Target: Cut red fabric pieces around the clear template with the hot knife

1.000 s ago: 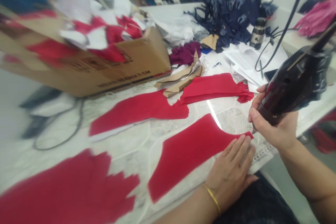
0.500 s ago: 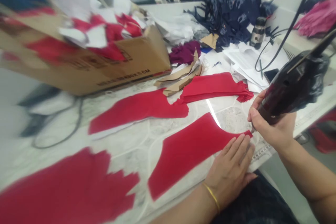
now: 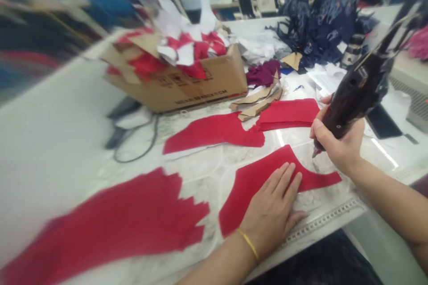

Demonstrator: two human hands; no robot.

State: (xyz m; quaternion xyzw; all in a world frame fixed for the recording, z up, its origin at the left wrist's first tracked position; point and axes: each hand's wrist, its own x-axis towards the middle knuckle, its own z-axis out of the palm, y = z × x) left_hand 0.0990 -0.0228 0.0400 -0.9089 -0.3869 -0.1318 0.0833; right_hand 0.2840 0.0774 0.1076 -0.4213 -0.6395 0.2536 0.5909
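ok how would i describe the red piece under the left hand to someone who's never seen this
From the cardboard box on the white table, come toward the person past two other red fabric pieces. The red piece wanted has a scooped curved edge and lies flat under the left hand, the only piece touched.

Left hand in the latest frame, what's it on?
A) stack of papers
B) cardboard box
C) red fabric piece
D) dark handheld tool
C. The left hand lies flat on the red fabric piece, palm down with the fingers extended, and the gold bangle sits at its wrist.
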